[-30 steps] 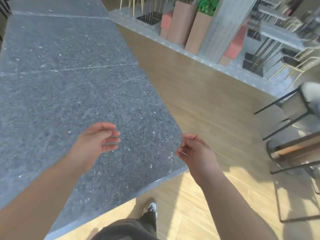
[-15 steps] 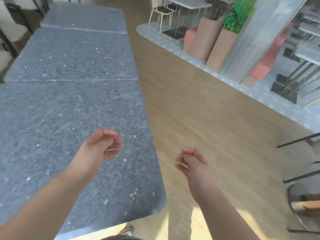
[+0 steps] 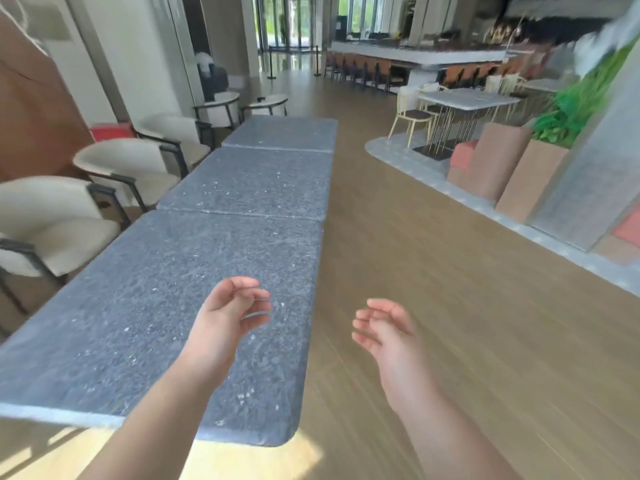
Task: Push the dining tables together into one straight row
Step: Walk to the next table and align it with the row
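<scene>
Left hand: above near desk, fingers loosely curled, nothing held. Right hand: off that desk's right edge, over floor, relaxed, likewise empty. Near desk butted against middle desk; far desk beyond, all three in one line, seams thin. Row judged close to finished. Risk: further shove at near desk's corner could skew it and open a seam; stone-like tops probably heavy, so a jolt may shift the whole row. Armchairs close along left of near desk, limiting leftward correction. Planters well right, beyond open floor.
</scene>
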A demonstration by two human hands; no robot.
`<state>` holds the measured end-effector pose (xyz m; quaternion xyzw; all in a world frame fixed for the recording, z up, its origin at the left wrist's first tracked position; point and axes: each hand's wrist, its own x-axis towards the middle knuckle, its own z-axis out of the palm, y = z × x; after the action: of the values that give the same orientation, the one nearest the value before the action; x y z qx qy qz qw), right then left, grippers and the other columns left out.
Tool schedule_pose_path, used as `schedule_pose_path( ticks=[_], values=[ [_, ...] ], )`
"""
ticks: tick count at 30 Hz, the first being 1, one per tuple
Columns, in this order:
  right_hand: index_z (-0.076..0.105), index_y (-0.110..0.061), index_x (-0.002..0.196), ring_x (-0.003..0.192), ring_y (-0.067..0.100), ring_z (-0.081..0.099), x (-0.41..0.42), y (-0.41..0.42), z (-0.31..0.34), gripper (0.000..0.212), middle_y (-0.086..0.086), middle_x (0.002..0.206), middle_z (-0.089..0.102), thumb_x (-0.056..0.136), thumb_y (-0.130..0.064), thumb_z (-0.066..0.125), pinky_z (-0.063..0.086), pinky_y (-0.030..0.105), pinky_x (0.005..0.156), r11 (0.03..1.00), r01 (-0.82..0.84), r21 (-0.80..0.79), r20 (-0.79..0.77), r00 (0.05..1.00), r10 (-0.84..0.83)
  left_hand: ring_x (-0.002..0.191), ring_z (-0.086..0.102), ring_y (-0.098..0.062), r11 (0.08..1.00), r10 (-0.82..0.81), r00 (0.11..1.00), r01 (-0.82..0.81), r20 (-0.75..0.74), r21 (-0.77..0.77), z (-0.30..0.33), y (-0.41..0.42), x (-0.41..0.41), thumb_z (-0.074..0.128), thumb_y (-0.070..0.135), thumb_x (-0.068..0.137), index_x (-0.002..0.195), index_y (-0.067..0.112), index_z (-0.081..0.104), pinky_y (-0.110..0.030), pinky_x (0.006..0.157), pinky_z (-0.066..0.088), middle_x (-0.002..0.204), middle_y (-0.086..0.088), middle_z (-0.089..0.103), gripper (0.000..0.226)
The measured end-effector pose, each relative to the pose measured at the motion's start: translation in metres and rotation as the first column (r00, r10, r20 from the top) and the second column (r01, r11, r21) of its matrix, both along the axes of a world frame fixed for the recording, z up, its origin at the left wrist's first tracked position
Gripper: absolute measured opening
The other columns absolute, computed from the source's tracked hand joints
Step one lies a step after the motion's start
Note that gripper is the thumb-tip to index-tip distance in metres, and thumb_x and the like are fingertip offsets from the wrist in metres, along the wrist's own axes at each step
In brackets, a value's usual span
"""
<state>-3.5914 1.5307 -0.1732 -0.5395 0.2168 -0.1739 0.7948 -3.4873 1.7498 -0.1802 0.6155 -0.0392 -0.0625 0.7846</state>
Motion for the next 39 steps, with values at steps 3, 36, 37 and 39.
schedule_pose_path(
  ticks=[3, 36, 37, 39],
  values=[
    [0.062, -0.009, 0.106, 0.079, 0.015, 0.067, -0.011, -0.011, 0.021, 0.028, 0.006, 0.088, 0.067, 0.097, 0.007, 0.041, 0.057, 0.026, 0.072, 1.0, 0.004, -0.013, 0.072, 0.997, -0.003, 0.081, 0.072, -0.019, 1.0, 0.007, 0.995, -0.009, 0.101, 0.022, 0.026, -0.008, -0.008, 0.054, 0.01, 0.097, 0.094, 0.026, 0.071, -0.028, 0.069, 0.058, 0.092, -0.006, 0.075, 0.023],
    [0.067, -0.011, 0.101, 0.081, 0.017, 0.069, 0.187, -0.162, -0.011, 0.032, 0.0, 0.08, 0.07, 0.092, 0.008, 0.042, 0.057, 0.029, 0.076, 0.982, -0.126, -0.144, -0.067, 0.991, 0.117, 0.084, 0.073, -0.021, 0.994, 0.107, 0.994, -0.107, -0.016, -0.037, -0.039, -0.161, 0.177, 0.058, 0.017, 0.093, 0.095, 0.026, 0.072, -0.03, 0.074, 0.059, 0.094, -0.009, 0.075, 0.017],
    [0.067, -0.012, 0.1, 0.082, 0.017, 0.069, 0.21, -0.173, -0.011, 0.033, 0.0, 0.08, 0.07, 0.092, 0.008, 0.042, 0.057, 0.029, 0.075, 0.979, -0.138, -0.152, -0.088, 0.988, 0.126, 0.084, 0.073, -0.021, 0.993, 0.116, 0.993, -0.117, -0.032, -0.027, -0.04, -0.169, 0.2, 0.057, 0.016, 0.093, 0.094, 0.027, 0.072, -0.03, 0.074, 0.059, 0.094, -0.008, 0.075, 0.019],
    [0.067, -0.013, 0.1, 0.082, 0.018, 0.069, 0.253, -0.194, -0.013, 0.033, -0.001, 0.08, 0.07, 0.092, 0.008, 0.042, 0.056, 0.03, 0.076, 0.973, -0.162, -0.165, -0.126, 0.982, 0.142, 0.083, 0.073, -0.02, 0.99, 0.143, 0.987, -0.144, -0.068, -0.012, -0.04, -0.186, 0.242, 0.057, 0.015, 0.094, 0.092, 0.029, 0.073, -0.031, 0.075, 0.059, 0.095, -0.008, 0.075, 0.022]
  ],
)
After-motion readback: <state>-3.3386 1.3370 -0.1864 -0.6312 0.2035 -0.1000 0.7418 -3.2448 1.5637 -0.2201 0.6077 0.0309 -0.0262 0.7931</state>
